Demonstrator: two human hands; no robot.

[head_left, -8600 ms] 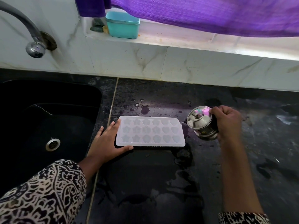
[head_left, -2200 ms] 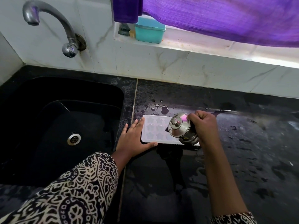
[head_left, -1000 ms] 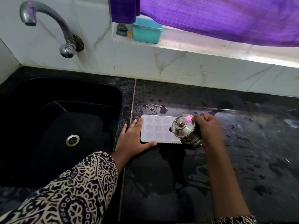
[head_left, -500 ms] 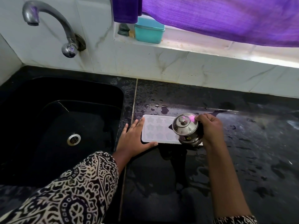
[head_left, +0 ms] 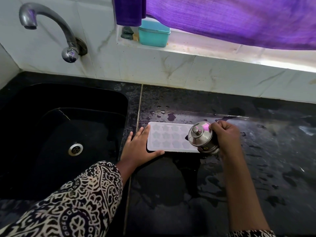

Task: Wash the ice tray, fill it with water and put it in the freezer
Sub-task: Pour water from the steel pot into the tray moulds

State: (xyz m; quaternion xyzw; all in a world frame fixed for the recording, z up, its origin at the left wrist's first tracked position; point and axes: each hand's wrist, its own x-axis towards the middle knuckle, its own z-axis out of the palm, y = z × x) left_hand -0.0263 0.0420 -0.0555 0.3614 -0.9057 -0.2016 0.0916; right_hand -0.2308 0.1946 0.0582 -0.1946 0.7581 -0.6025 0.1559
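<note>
Head view of a wet black bench (head_left: 256, 177) with a black sink (head_left: 109, 103) set into it on the left. The white ice tray (head_left: 168, 139), with star- and heart-shaped moulds, lies flat on the bench just right of the sink edge, its long side parallel to the tiled wall. The left hand (head_left: 139, 148) rests at the tray's left end: its fingers (head_left: 145, 132) are straight and spread along the short edge, and the thumb lies against the near long edge. The right hand (head_left: 225, 135) has its fingers curled round a small lidded steel pot (head_left: 201, 136), held tilted toward the tray over its right end; whether water is running from it cannot be told. Water drops (head_left: 164, 113) lie on the bench just behind the tray. A curved tap (head_left: 49, 26) projects from the wall above the sink, and a teal box (head_left: 153, 34) stands on the window ledge beneath a purple curtain (head_left: 222, 19).
</note>
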